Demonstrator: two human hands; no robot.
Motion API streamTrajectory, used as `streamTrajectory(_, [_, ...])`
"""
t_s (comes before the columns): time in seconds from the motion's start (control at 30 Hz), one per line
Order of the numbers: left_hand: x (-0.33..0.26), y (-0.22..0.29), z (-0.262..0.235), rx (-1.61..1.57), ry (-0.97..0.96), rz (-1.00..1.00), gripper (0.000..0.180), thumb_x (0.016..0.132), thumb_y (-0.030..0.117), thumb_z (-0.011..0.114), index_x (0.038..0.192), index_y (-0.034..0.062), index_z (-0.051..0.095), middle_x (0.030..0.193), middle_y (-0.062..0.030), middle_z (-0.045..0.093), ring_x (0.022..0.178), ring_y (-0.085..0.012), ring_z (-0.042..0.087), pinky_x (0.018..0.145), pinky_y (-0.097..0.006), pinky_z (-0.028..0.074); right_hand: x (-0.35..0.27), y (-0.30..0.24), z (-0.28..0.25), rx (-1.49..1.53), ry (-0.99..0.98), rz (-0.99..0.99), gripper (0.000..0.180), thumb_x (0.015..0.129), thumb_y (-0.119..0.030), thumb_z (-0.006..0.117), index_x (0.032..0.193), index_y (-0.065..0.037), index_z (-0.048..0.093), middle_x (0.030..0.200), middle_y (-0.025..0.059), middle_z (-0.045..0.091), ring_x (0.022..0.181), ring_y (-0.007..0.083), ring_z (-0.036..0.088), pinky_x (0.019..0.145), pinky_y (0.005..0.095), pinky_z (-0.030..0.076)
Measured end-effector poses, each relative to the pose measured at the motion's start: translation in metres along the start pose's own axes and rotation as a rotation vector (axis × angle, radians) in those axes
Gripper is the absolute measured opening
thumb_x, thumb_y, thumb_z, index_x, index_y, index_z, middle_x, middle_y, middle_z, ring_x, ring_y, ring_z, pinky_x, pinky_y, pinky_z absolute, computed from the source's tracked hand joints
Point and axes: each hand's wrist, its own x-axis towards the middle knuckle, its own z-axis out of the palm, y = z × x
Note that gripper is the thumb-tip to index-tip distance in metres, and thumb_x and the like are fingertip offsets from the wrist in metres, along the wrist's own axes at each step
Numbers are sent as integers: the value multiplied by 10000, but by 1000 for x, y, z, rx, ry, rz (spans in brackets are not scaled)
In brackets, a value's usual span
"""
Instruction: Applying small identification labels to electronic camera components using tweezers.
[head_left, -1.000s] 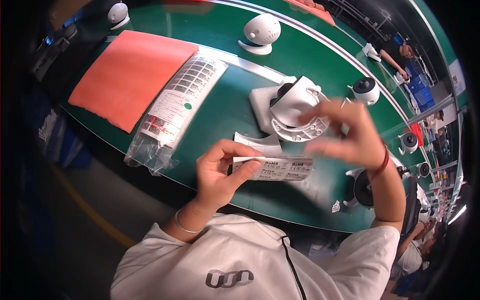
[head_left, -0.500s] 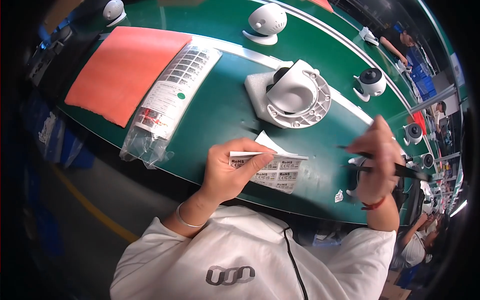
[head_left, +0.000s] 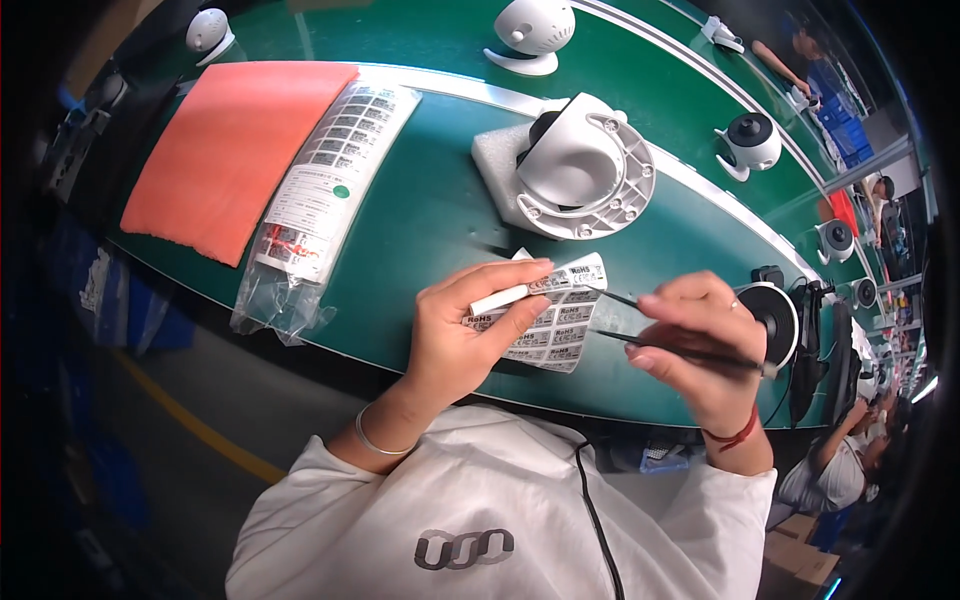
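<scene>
My left hand [head_left: 475, 325] pinches a sheet of printed labels [head_left: 562, 332] between thumb and fingers, with the sheet's upper part folded over. In my right hand [head_left: 700, 350] is a pair of black tweezers [head_left: 690, 352]; the two tips are spread apart. The upper tip lies at the right edge of the label sheet, and whether it touches a label I cannot tell. Just beyond the sheet, a white camera housing [head_left: 580, 170] lies tilted on a white foam block [head_left: 492, 165], its round ribbed base facing me.
An orange foam sheet [head_left: 235, 150] and a plastic bag of label sheets [head_left: 325, 190] lie at left. White camera units [head_left: 535, 35] stand along the green conveyor. A round black-and-white device [head_left: 768, 325] is right of my right hand. Other people work at far right.
My right hand has moved left, bringing the tweezers to the label sheet. The sheet's fold has shifted, showing printed labels on the upper part. The small loose label on the table is no longer visible.
</scene>
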Motion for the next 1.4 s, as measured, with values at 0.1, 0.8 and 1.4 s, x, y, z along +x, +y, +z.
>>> streamTrajectory(0.1, [-2, 1, 3, -63, -9, -90, 302, 802, -56, 714, 1096, -17, 661, 1036, -130, 709, 942, -182, 692, 799, -263, 539, 7, 12, 10, -292, 38, -346, 344, 678, 10, 816, 1005, 8, 708, 935, 125, 669, 772, 206, 676, 640, 280, 526])
streamTrajectory(0.8, [-17, -19, -21, 26, -164, -317, 516, 813, -77, 685, 1293, -26, 504, 1052, -163, 706, 951, -143, 662, 840, -263, 521, 22, 80, 41, -568, 280, -524, 294, 649, 102, 757, 924, 13, 706, 793, 95, 672, 686, 200, 651, 638, 286, 514])
streamTrajectory(1.4, [-13, -23, -27, 37, -200, -414, 455, 797, -68, 695, 1224, -37, 540, 1022, -149, 714, 921, -138, 669, 820, -261, 531, 38, 99, 45, -530, 248, -488, 272, 658, 96, 757, 912, 12, 709, 786, 77, 663, 697, 203, 662, 640, 285, 515])
